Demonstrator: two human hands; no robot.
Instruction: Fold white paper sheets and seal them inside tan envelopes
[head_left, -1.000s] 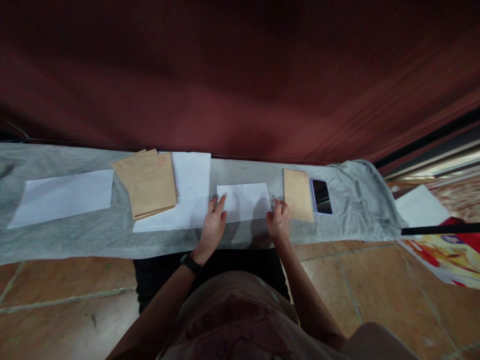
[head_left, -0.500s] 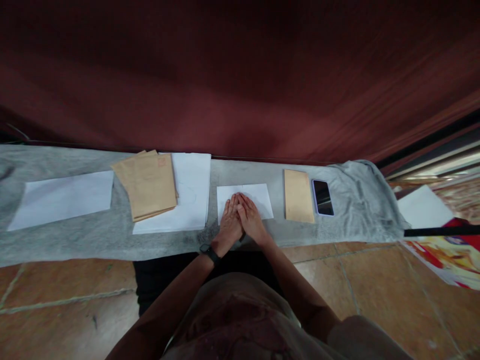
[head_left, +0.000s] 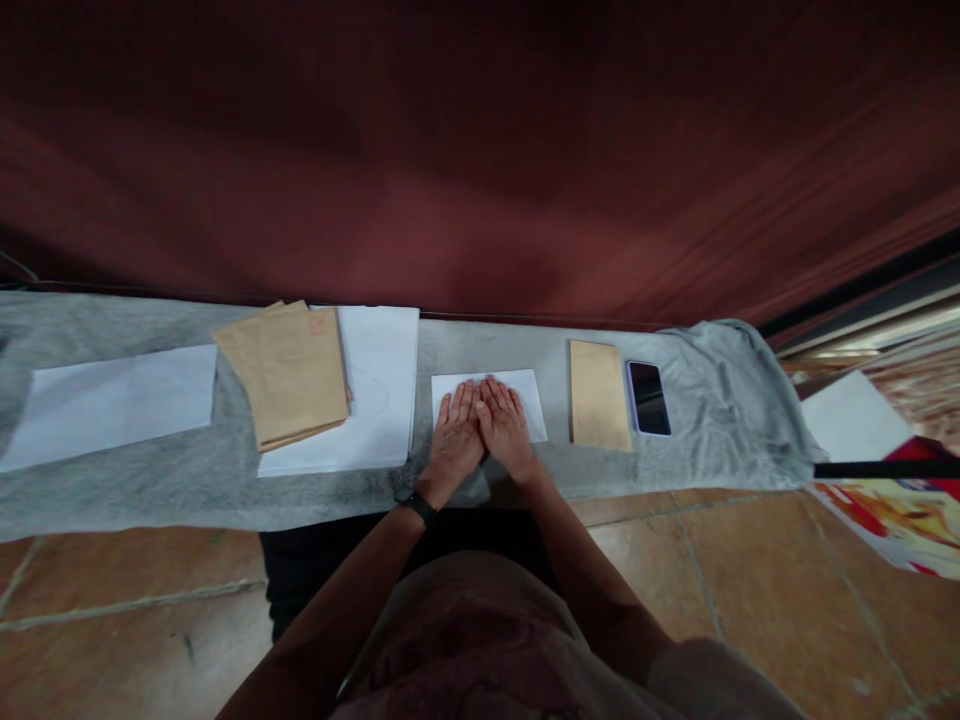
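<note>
A folded white sheet of paper (head_left: 530, 396) lies in front of me on a grey cloth. Both hands rest flat on it, side by side, thumbs close together. My left hand (head_left: 456, 436), with a dark watch at the wrist, covers the sheet's left part; its fingers are stretched out. Over the middle lies my right hand (head_left: 505, 425), also with straight fingers. Just right of the sheet is a brown envelope (head_left: 600, 394). Further left, several brown envelopes (head_left: 294, 375) lie on a stack of white paper (head_left: 382, 390).
A phone (head_left: 649, 398) lies right of the single envelope. Another white sheet (head_left: 112, 400) is at the far left. Grey cloth (head_left: 720, 400) covers the narrow surface, with a dark red wall-like panel (head_left: 450, 240) behind it. A colourful printed bag (head_left: 900, 510) stands at the right.
My hands have moved apart from an overlapping position and now lie side by side, flat on the folded sheet. The view has shifted slightly.
</note>
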